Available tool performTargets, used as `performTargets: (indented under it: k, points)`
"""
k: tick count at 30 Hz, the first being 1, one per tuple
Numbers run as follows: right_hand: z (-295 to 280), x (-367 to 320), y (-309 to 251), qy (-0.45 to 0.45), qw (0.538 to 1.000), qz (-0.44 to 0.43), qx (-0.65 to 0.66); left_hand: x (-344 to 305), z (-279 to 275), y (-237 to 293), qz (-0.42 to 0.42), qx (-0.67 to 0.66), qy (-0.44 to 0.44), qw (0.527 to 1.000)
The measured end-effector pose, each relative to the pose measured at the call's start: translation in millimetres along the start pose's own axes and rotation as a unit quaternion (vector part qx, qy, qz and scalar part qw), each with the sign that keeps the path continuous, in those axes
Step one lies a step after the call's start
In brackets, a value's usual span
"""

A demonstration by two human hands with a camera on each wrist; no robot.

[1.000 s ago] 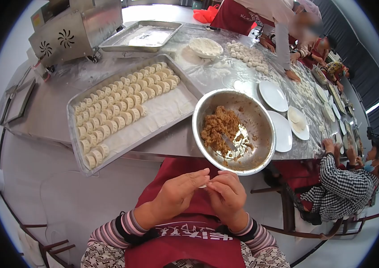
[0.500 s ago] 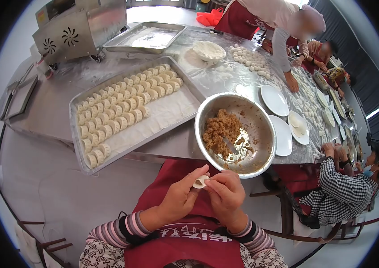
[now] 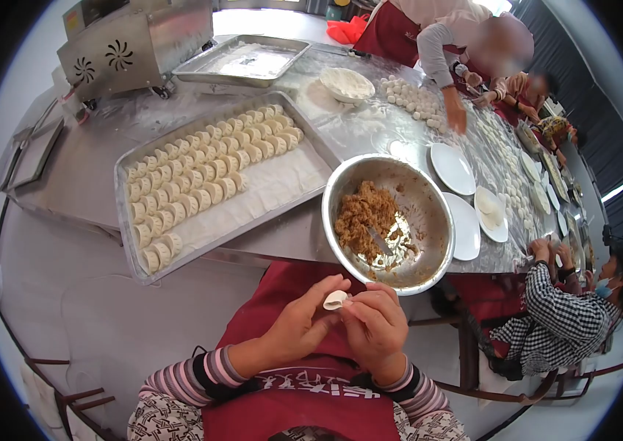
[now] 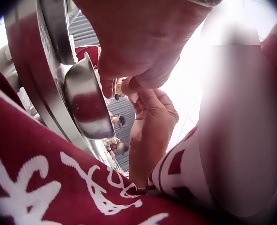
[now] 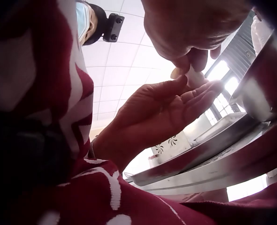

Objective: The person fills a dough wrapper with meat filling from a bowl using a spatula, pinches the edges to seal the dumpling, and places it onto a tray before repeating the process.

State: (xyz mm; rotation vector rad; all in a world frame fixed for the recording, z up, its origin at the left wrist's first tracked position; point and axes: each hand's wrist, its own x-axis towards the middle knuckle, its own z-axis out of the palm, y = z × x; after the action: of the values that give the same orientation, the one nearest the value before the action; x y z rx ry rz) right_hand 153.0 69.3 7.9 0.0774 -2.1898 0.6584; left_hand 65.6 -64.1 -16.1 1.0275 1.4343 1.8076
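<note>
A small folded dumpling (image 3: 336, 300) of pale dough is pinched between the thumb and fingers of my right hand (image 3: 376, 323), in front of the apron. My left hand (image 3: 300, 320) lies beside it with fingers fairly straight and thumb apart, the dumpling at its fingertips. In the right wrist view the left hand (image 5: 152, 108) shows its palm, and the dough (image 5: 193, 78) hangs from the right fingers above it. The left wrist view shows the right hand (image 4: 152, 122) meeting the left fingers. Just beyond is a steel bowl (image 3: 436, 242) of brown filling (image 3: 363, 213) with a metal utensil (image 3: 379, 241).
A tray (image 3: 260, 213) with rows of pleated dumplings (image 3: 201, 165) overhangs the table edge at left. White plates (image 3: 451, 167) stand right of the bowl. Behind are a flour bowl (image 3: 347, 84), dough pieces (image 3: 411, 99) and a metal machine (image 3: 128, 55). Other people work along the table.
The dough was mostly hidden between both hands; it now shows as a folded dumpling in the right fingers, turned slightly. The left fingers and thumb have spread. The person across has moved an arm leftward.
</note>
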Motion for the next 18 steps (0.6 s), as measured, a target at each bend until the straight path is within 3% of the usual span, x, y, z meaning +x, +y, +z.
performTargets:
  k: [5,8,13,15,18]
  points:
    - [6,8,-7,0.002,0.997,0.076,0.002,-2,2,-10,0.020,0.056,0.009,0.998]
    - [6,12,-4,-0.042,0.998,0.041,0.005,-3,3,-5,0.030,0.082,0.036,0.996]
    - [5,23,-3,-0.091,0.986,-0.116,-0.073,-2,1,-4,0.028,0.059,0.052,0.997]
    - [6,22,2,-0.102,0.986,-0.117,-0.055,-2,-3,-9,0.067,0.128,0.040,0.989]
    - [6,21,6,-0.106,0.988,-0.109,-0.026,1,-10,-9,0.067,0.111,0.013,0.991]
